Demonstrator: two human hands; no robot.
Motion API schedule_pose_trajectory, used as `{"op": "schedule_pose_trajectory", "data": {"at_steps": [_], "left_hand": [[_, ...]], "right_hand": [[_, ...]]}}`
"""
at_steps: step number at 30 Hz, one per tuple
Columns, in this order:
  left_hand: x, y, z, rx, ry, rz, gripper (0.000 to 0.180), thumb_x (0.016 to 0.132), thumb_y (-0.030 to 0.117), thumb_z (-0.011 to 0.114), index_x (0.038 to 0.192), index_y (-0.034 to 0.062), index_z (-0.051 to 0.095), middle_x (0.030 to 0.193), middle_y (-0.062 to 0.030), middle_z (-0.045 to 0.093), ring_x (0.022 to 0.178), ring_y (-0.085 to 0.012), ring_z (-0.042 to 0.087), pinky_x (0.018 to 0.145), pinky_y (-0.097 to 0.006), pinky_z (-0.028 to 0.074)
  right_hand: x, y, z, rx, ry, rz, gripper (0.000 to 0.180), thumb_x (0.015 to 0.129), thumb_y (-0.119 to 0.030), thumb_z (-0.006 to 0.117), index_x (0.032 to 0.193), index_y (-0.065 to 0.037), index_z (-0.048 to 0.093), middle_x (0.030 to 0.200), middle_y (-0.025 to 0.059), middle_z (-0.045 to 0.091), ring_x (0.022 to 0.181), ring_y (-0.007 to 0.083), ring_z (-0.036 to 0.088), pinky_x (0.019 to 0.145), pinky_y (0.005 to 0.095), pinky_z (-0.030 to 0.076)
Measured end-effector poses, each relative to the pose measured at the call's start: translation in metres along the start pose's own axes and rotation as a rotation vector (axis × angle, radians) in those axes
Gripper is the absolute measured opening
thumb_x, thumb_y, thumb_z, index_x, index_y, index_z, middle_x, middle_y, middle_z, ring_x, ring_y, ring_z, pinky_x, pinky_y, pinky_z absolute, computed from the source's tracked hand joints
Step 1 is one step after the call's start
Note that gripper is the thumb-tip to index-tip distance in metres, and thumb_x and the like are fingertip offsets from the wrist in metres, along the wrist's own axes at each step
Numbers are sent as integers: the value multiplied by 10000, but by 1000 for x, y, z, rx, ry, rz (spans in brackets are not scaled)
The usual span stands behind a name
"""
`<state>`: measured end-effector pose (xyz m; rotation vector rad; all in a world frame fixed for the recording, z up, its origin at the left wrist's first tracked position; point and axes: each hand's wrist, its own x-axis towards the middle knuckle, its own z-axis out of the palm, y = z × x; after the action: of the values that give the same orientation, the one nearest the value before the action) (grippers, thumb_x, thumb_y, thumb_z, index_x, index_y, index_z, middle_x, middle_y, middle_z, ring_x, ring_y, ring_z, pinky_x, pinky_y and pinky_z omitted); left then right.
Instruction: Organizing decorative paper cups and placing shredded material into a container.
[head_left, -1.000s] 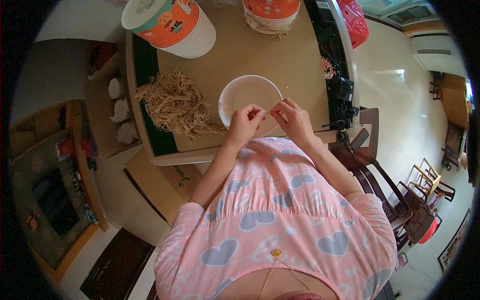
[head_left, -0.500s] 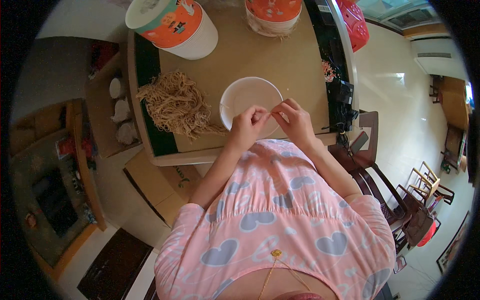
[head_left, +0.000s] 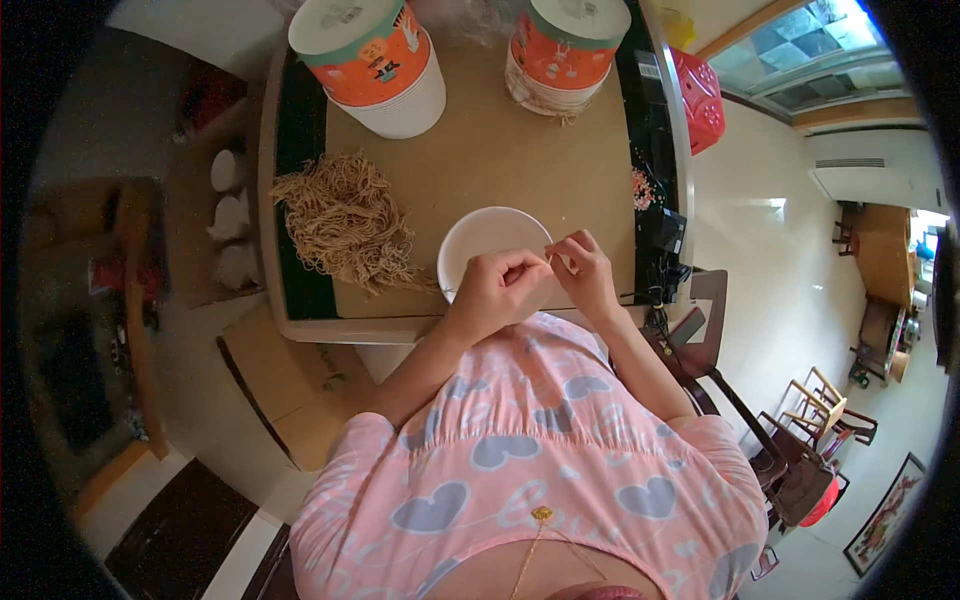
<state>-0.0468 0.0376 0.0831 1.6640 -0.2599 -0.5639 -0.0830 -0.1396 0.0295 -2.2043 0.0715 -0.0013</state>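
A white paper bucket (head_left: 485, 232) stands at the table's near edge, its open mouth facing up. Over its near right rim my two hands meet, fingers closed in pinches. My left hand (head_left: 497, 292) is curled, its thumb pointing right. Close beside it, my right hand (head_left: 585, 274) pinches with thumb and forefinger. Between the fingertips is a thin strand that looks like twine, mostly hidden. A tangled heap of tan twine (head_left: 350, 225) lies left of the bucket, its loose ends trailing toward it.
Stacked paper buckets with orange bands stand at the far left (head_left: 395, 85) and far right (head_left: 565, 60); twine hangs around the right stack. Black adapters and cables (head_left: 660, 240) lie along the right edge. A red plastic stool (head_left: 698, 100) and a dark chair (head_left: 710, 310) stand beside the table.
The view has shifted, so the table sits lower in the picture. My left hand has turned more knuckles-up. Both hands remain pinched together at the bucket's right rim.
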Motion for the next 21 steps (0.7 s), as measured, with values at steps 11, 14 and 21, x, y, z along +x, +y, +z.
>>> {"op": "schedule_pose_trajectory", "data": {"at_steps": [11, 14, 21], "left_hand": [[34, -35, -48, 377, 425, 103, 95, 804, 52, 584, 893, 56, 616, 761, -126, 588, 714, -271, 617, 623, -344, 488], [45, -70, -75, 348, 395, 161, 81, 807, 78, 629, 813, -2, 637, 730, -94, 594, 636, -185, 599, 560, -294, 479], [52, -111, -80, -267, 98, -451, 133, 873, 157, 584, 849, 32, 623, 647, -20, 589, 506, -97, 531, 419, -253, 435]], "right_hand": [[33, -1, -8, 129, 36, 135, 156, 841, -75, 592, 984, -14, 609, 755, 106, 582, 643, 173, 546, 595, 291, 449], [46, 23, 0, 121, 1, 183, 190, 881, -171, 562, 947, -15, 646, 680, 84, 587, 609, 158, 547, 554, 296, 442], [65, 48, 7, 166, -209, 514, 347, 910, -305, 511, 828, -7, 667, 556, 72, 590, 483, 152, 548, 459, 317, 422]]}}
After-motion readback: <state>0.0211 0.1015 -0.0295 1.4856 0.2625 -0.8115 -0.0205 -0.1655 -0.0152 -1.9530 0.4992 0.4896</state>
